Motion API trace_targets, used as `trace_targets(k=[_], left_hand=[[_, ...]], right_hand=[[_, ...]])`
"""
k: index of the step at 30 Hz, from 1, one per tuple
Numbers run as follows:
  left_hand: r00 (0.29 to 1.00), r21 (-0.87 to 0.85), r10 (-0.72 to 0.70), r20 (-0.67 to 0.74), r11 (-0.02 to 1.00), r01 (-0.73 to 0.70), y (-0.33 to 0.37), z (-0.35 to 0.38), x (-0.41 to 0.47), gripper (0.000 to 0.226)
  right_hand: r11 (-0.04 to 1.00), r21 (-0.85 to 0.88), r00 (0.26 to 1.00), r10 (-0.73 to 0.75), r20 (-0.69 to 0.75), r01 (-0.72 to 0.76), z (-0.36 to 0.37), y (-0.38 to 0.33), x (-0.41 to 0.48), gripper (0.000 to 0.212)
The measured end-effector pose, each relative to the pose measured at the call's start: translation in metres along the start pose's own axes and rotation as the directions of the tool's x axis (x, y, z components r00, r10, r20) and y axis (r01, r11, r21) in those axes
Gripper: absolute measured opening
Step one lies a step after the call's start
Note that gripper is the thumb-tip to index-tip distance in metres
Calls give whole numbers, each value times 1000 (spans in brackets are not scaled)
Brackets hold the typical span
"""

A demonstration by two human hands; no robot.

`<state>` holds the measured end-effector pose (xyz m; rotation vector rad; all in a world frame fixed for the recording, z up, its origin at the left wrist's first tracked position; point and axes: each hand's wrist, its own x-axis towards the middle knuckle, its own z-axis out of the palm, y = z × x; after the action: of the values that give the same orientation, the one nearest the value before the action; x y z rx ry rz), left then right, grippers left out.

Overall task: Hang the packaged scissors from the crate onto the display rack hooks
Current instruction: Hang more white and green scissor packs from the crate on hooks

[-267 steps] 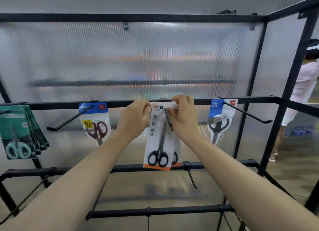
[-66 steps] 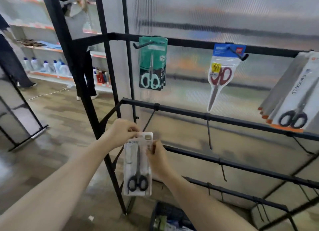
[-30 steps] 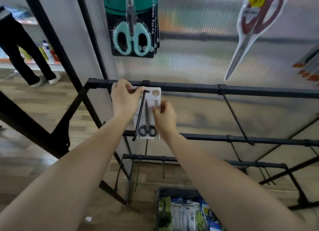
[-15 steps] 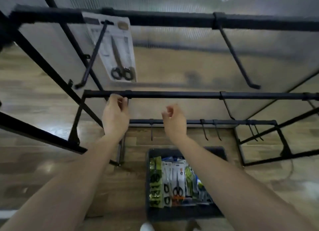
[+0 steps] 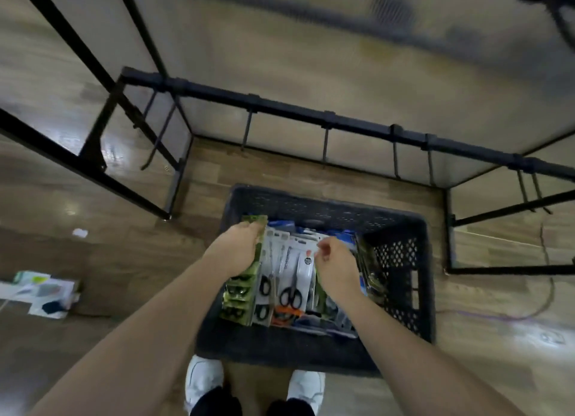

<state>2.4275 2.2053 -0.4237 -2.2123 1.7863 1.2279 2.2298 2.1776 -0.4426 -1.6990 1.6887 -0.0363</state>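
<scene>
On the wooden floor [image 5: 130, 260] at the far left lie some loose papers [image 5: 40, 292]. Next comes the left hand [image 5: 239, 250]: it lies on the green packs [image 5: 241, 294] at the left side of the dark crate [image 5: 401, 291], with the fingers bent over their far edge. Whether its grip really holds them or only pushes them aside, I cannot tell. Just beside, in the middle of the crate, stands the white pack [image 5: 294, 278] of scissors. Its long axis runs from the person toward the rack [image 5: 289, 112]; the black handles are at the near end and the blades point away. The right hand [image 5: 336, 266] pinches the far right corner of this pack between thumb and forefinger. To the right of the crate a thin cable [image 5: 549, 291] curls on the floor.

Half a second ago both hands were up at a rack bar and held nothing, and a hung pack was in view above them — now they are down in the crate and that pack is out of the frame.

I count one crate, two hands, two white shoes [image 5: 203, 381] at the bottom, three pairs of black handles in white packs and at least three green packs; the blue packs behind are too blurred to count. The low hooks [image 5: 325, 145] carry nothing.
</scene>
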Motion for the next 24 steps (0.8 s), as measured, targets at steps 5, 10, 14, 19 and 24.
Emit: trace_targets(k=[5, 10, 14, 19, 24], left_hand=[[997, 205, -59, 39, 977, 50, -45, 76, 78, 56], [999, 356, -34, 15, 934, 27, -79, 130, 163, 48], [984, 341, -150, -100, 923, 176, -77, 139, 212, 45], [971, 352, -236, -31, 907, 231, -97, 161, 242, 51], [952, 317, -252, 172, 930, 189, -105, 157, 247, 73]], right_hand=[[994, -85, 994, -64, 91, 72, 104, 50, 57, 12], [974, -140, 983, -168, 79, 178, 175, 81, 120, 27], [931, -233, 959, -276, 61, 282, 202, 91, 166, 47], [891, -381, 969, -226, 97, 246, 217, 89, 194, 37], [920, -331, 977, -206, 51, 211, 215, 83, 199, 26]])
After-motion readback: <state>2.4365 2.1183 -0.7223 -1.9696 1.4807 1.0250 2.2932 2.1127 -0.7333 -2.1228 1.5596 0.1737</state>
